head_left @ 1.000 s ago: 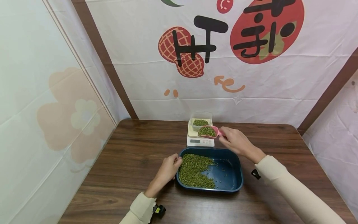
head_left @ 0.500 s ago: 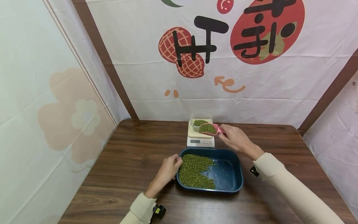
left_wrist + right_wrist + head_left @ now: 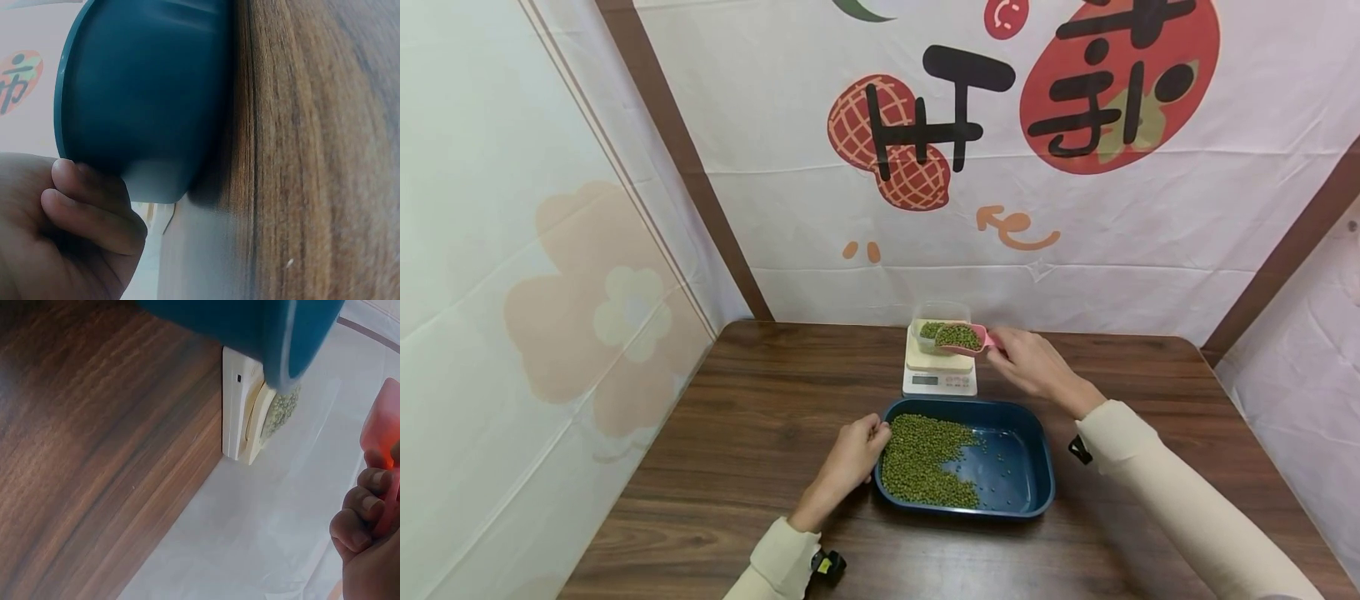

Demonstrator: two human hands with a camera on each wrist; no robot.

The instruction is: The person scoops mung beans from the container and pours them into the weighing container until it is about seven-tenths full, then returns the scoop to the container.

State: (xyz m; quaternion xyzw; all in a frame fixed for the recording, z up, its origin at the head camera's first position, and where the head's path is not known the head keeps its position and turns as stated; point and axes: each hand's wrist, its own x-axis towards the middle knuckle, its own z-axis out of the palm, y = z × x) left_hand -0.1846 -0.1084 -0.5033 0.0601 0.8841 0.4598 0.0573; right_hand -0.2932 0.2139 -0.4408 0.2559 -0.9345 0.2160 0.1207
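Observation:
My right hand (image 3: 1033, 364) grips the handle of a pink scoop (image 3: 976, 349) heaped with green mung beans (image 3: 957, 336). The scoop overlaps the front of a clear plastic container (image 3: 942, 312) in the head view. That container stands on a white kitchen scale (image 3: 925, 382) and has some mung beans in it. With curled fingers my left hand (image 3: 852, 452) holds the left rim of a blue tray (image 3: 1036, 492). Mung beans cover the tray's left half, with a few scattered on the right. In the right wrist view the pink scoop (image 3: 382, 419) is raised above scale height.
A brown wooden table (image 3: 752, 417) carries everything. The scale stands near its back edge, directly behind the tray. Printed white cloth (image 3: 820, 292) hangs behind the table and along both sides.
My right hand has carried the full scoop slightly back and up, closer to the container. The left hand has kept its hold on the tray rim.

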